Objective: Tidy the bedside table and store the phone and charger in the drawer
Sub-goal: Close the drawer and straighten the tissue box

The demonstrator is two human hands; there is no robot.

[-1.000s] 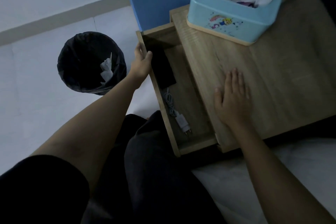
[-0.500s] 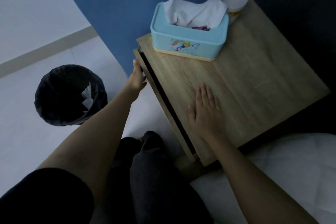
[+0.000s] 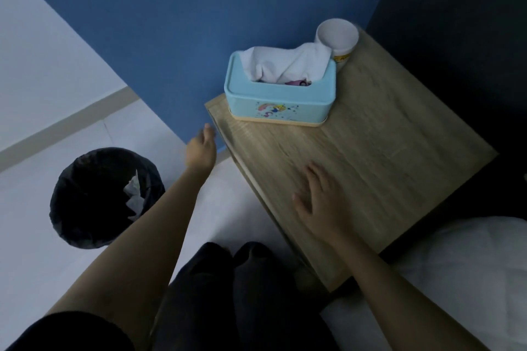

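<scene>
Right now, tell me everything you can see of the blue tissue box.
The tissue box is a light blue, rounded rectangular container, plastic by the look, with a tan base band and a small cartoon print on its front. White tissue bunches out of its open top. It stands upright at the back of the bedside table, beside the blue wall, with a white cup just behind it.

The room is dim, with cool, flat light. A deep blue wall [image 3: 182, 25] fills the top of the view and meets a paler white wall [image 3: 37, 45] at the left, which ends in a beige skirting strip [image 3: 65, 125] along the floor. The floor [image 3: 34, 259] is pale and smooth, with 1 faint joint line. A round bin [image 3: 82, 208] lined with a black bag stands on it, crumpled white paper inside. At the lower right lies white bedding [image 3: 467, 273], and a dark panel [image 3: 456, 23] rises at the right.
</scene>
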